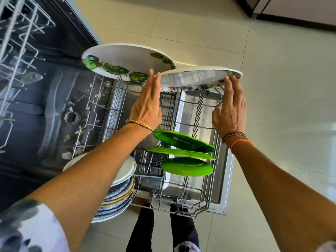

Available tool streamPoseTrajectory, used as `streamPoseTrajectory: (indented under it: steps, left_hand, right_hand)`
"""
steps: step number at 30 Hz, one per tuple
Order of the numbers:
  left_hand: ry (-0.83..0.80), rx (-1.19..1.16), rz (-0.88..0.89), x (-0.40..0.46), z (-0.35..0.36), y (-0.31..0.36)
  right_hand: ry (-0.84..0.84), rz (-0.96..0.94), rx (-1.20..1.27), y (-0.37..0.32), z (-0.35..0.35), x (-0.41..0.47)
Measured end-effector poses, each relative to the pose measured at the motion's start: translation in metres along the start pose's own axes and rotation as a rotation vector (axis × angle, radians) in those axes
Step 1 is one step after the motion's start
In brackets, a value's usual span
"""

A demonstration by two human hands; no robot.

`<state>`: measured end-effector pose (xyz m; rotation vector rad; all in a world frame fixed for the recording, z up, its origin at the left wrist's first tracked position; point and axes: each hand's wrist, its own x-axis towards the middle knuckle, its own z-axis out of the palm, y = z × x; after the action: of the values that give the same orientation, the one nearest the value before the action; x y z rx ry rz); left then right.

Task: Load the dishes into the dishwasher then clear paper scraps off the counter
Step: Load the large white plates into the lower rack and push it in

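I look down into the pulled-out lower rack [200, 208] of an open dishwasher. My left hand [148, 104] and my right hand [231, 110] press with straight fingers on the two ends of a large white plate with a floral rim [198, 76], upright at the rack's far end. Just behind it stands another big white plate with green leaves [127, 57]. Three green plates [185, 142] stand in the tines nearer to me. At the near left, white plates [125, 170] lean on a stack of blue and tan rimmed plates [116, 202].
The dishwasher tub floor [54, 110] on the left is littered with small pale scraps around the drain. The upper rack [16, 33] juts out at top left. A metal cup [150, 141] sits by the green plates. Pale floor tiles [281, 88] spread to the right.
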<state>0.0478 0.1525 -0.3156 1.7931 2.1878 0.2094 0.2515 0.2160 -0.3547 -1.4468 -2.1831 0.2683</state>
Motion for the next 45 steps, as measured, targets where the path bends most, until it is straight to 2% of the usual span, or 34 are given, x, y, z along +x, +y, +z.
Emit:
streamPoseTrajectory:
  steps: [5, 7, 10, 13, 19, 23, 29, 32, 38, 42, 45]
  left_hand:
    - [0.057, 0.035, 0.138, -0.02, 0.006, 0.002]
    - [0.136, 0.097, 0.246, -0.024, 0.009, -0.001]
    - [0.228, 0.061, 0.288, -0.04, 0.003, 0.01]
    - [0.269, 0.02, 0.222, -0.058, -0.01, 0.025]
    - [0.116, -0.201, -0.077, -0.101, -0.012, 0.053]
    - [0.114, -0.234, -0.064, -0.142, 0.009, 0.054]
    - [0.054, -0.235, -0.202, -0.24, -0.01, 0.048]
    - [0.053, -0.248, -0.26, -0.264, -0.047, 0.057]
    - [0.056, -0.254, -0.334, -0.298, -0.112, 0.097]
    - [0.113, -0.31, -0.383, -0.3, -0.129, 0.131]
    - [0.116, -0.398, -0.497, -0.285, -0.125, 0.156]
  right_hand:
    - [0.005, 0.077, 0.027, 0.002, -0.008, -0.029]
    - [0.001, 0.077, 0.052, -0.002, -0.012, -0.036]
    - [-0.014, 0.075, 0.086, -0.012, -0.024, -0.046]
    - [-0.012, 0.084, 0.091, -0.029, -0.042, -0.053]
    - [-0.089, 0.094, 0.119, -0.056, -0.066, -0.102]
    - [-0.079, 0.136, 0.183, -0.055, -0.066, -0.155]
    - [-0.076, 0.127, 0.278, -0.088, -0.113, -0.215]
    - [-0.058, 0.134, 0.339, -0.116, -0.151, -0.214]
    - [-0.138, 0.025, 0.39, -0.155, -0.228, -0.193]
    - [-0.172, -0.026, 0.419, -0.151, -0.263, -0.162]
    - [-0.176, -0.085, 0.429, -0.126, -0.281, -0.137]
